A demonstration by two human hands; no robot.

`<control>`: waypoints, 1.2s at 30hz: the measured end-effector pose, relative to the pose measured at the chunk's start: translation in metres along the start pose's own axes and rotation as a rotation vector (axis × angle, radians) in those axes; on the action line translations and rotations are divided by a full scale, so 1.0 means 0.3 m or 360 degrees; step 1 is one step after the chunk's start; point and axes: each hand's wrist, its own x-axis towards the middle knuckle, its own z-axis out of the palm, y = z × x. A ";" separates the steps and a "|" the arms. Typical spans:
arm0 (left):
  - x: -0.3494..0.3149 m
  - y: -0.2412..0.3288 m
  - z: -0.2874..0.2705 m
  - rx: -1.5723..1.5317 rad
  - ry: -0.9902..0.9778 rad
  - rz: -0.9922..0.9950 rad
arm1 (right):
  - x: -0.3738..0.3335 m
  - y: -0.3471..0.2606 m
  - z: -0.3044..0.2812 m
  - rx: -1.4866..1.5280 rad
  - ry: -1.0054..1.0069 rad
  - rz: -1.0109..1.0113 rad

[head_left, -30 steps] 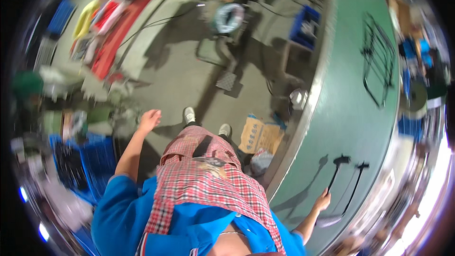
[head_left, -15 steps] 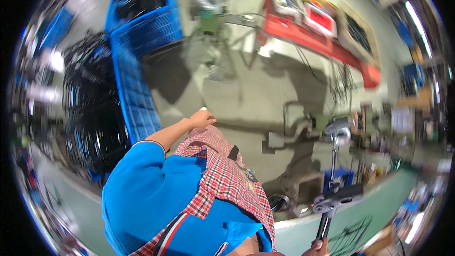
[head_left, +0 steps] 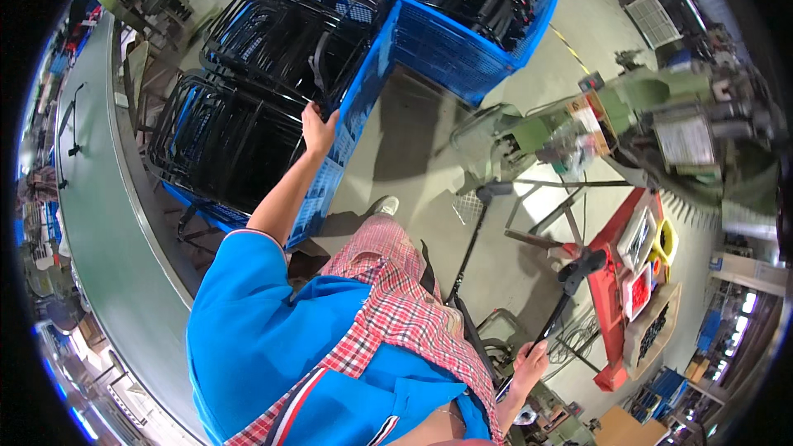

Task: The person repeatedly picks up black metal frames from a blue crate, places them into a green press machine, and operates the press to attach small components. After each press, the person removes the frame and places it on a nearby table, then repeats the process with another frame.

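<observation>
My left hand is at the inner rim of a blue basket, its thumb apart from the fingers. Its fingertips are at the stacked black tubular frames, and I cannot tell whether they touch one. Low on the right, my right hand is closed round a black tube with dark joint fittings. A second tube with a similar fitting runs up from beside my apron, seemingly part of the same frame. My body hides its lower portion.
Another blue basket with black parts stands at the far side. Right of me are a green machine and a red bench bearing trays of small parts. A long green table curves along the left.
My view has turned left, so the baskets are now nearer the middle. My left hand has gone from beside my apron to the stacked frames. The right hand keeps its hold.
</observation>
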 end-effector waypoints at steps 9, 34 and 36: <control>0.302 -0.037 0.173 -0.0648 -0.0281 -0.0443 | 0.227 -0.332 0.249 -0.0740 -0.0464 -0.0506; 0.547 0.255 -0.284 -0.1137 0.0172 -0.0549 | 0.833 -0.431 0.496 -0.0721 -0.0860 -0.0659; 0.538 0.230 -0.354 -0.1208 0.0183 -0.0582 | 0.841 -0.471 0.545 -0.0677 -0.0848 -0.0685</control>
